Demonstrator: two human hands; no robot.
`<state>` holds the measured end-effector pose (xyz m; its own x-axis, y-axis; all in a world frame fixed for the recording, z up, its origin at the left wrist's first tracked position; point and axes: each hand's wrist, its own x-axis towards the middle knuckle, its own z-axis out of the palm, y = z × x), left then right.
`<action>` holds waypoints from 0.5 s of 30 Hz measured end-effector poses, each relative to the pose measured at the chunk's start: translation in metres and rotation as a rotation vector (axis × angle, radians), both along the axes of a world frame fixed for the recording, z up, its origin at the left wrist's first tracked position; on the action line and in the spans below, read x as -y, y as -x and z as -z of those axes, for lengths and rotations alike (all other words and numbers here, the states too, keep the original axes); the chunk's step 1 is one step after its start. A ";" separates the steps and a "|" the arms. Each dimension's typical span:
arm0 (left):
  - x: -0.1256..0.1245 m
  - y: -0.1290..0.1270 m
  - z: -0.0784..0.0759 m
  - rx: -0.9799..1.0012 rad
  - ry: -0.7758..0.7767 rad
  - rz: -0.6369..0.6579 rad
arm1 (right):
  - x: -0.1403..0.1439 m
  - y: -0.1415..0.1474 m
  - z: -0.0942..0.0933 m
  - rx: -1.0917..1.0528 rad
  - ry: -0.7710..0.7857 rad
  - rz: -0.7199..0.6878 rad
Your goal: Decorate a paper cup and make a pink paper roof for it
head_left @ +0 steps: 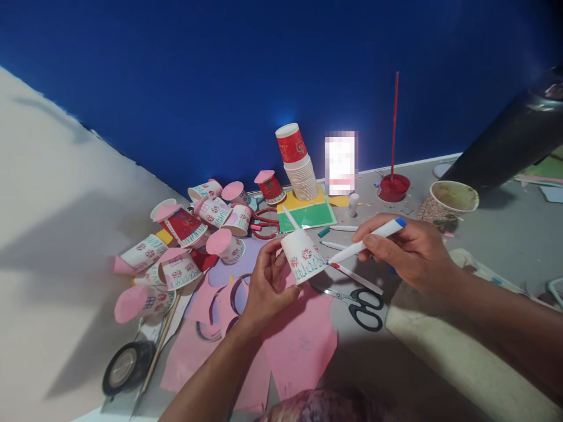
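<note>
My left hand (268, 287) is closed around a white paper cup (303, 253), tilted, with red flowers and blue-green strokes drawn along its rim. In my right hand (396, 249) is a white marker with a blue end (373, 239); its tip meets or nearly meets the cup's lower right edge. Below the hands, black-handled scissors (365, 308) lie beside a red-tipped marker (358, 278). Pink paper (303, 346) with cut-outs spreads under my left hand. Another marker (341, 246) lies behind the cup, partly covered by my right fingers.
Several decorated cups with pink paper tops (180, 269) crowd the left. Behind stand stacked paper cups (301, 176) on a green and yellow pad (312, 217). A red pot with a stick (393, 187), a patterned cup (453, 202) and a dark cylinder (497, 140) stand right. Black tape (125, 369) lies front left.
</note>
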<state>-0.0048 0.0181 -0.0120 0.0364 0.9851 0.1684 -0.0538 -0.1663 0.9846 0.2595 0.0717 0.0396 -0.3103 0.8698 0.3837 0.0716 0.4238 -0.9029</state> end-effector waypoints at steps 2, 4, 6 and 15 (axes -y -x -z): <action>-0.001 0.000 0.001 0.006 -0.011 -0.001 | -0.002 0.000 0.001 -0.059 0.023 0.016; -0.001 0.000 0.002 0.020 -0.017 0.007 | -0.004 0.000 0.003 -0.126 0.038 0.020; -0.002 0.000 0.003 0.051 -0.001 0.036 | -0.007 0.001 0.005 -0.141 0.046 0.000; 0.005 -0.006 -0.005 0.180 0.178 0.197 | -0.011 0.009 0.019 0.176 0.039 -0.168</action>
<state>0.0013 0.0132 -0.0069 0.2144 0.9766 0.0148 -0.2434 0.0388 0.9692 0.2507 0.0826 0.0208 -0.5111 0.8133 0.2780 0.1608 0.4082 -0.8986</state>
